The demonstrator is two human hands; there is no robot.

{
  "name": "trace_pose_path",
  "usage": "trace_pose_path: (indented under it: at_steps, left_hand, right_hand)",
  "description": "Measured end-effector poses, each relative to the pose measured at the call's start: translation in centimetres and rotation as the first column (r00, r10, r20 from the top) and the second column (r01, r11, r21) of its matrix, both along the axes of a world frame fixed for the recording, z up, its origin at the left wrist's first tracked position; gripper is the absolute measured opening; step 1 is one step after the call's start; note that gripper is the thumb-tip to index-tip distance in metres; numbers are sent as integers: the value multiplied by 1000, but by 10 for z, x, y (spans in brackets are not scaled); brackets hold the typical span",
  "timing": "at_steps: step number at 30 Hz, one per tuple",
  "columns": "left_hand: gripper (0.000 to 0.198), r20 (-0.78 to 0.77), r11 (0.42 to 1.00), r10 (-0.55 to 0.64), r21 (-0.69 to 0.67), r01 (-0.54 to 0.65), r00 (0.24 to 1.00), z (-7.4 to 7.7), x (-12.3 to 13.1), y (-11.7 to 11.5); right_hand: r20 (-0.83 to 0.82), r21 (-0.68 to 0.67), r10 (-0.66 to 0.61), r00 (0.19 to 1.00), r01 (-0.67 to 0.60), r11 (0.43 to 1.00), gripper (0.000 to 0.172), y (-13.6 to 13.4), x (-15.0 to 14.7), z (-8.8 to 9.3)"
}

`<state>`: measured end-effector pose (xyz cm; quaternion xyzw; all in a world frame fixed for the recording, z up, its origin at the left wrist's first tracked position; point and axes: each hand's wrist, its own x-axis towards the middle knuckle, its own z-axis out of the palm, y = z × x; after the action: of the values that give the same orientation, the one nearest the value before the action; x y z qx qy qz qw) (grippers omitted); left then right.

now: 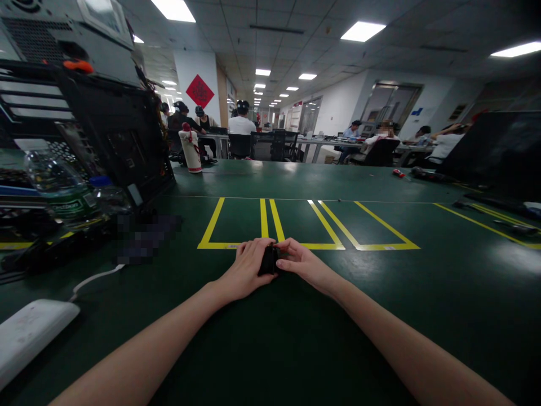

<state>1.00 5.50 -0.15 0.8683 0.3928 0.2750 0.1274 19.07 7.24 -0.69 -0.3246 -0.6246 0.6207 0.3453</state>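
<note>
Both my hands meet over a small black object (pixel 267 260) that rests on the dark green table (pixel 270 338). My left hand (pixel 247 268) curls its fingers around the object's left side. My right hand (pixel 301 261) pinches its right side with thumb and fingers. The object is mostly covered, so I cannot make out what it is. Just beyond my fingers, yellow tape boxes (pixel 304 225) are marked on the table.
A black open computer case (pixel 114 135) and water bottles (pixel 63 186) stand at the left. A white power block (pixel 29 332) with a cable lies near left. A white flask (pixel 191 151) stands further back. A dark monitor (pixel 494 149) is at right. People sit at distant desks.
</note>
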Motion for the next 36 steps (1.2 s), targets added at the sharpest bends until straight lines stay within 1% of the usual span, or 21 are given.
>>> trace_pose_path:
  at_steps: [3,5,9,12,15,17,21,23,26,27,31,33,36]
  left_hand:
    - [52,-7,1000,-12,-4,12,1000,1,0,-1]
    - [52,-10,1000,-9,-7,8,1000,1,0,-1]
    - [53,-20,1000,-10,-20,10,1000,5,-1,-2]
    - [51,-23,999,-15,-32,14,1000,7,-1,-3]
    - [51,-15,999,-14,-35,14,1000,5,0,-2]
    - [53,-5,1000,-1,-16,1,1000,2,1,0]
    - [54,-4,1000,7,6,-7,1000,-2,1,1]
    - [53,-11,1000,1,0,-1,1000,-1,0,0]
    - [52,-23,1000,0,-12,0,1000,3,-1,-2]
    - [52,-27,1000,-1,-19,1,1000,4,-1,-2]
    - [51,-20,999,-10,-42,9,1000,8,-1,-4]
    - [51,-15,999,-15,-46,15,1000,9,-1,-4]
    - [52,-16,999,-25,-49,24,1000,10,-1,-5]
  right_hand:
    - [-21,-19,49,999,-49,999,43,-1,1,2]
    - [-13,-6,34,999,-34,999,38,-2,0,2]
    - [-3,43,-61,998,61,997,24,-3,-3,0]
    - [14,48,-70,997,69,996,26,-3,-4,0]
    - [34,50,-55,998,53,997,28,-2,-3,1]
    - [12,57,-31,999,30,998,29,-1,-2,1]
    - [-25,28,41,999,-40,999,38,0,1,0]
    - [-21,35,25,999,-25,999,34,0,0,-1]
    - [-17,81,-34,999,36,996,21,-1,-2,-2]
    - [-11,91,-47,999,48,995,20,-2,-3,-2]
    - [51,98,-56,997,51,994,27,-4,-4,2]
    - [77,116,-53,996,44,992,26,-5,-3,4]
    - [54,133,-2,999,-6,991,27,-5,-1,5]
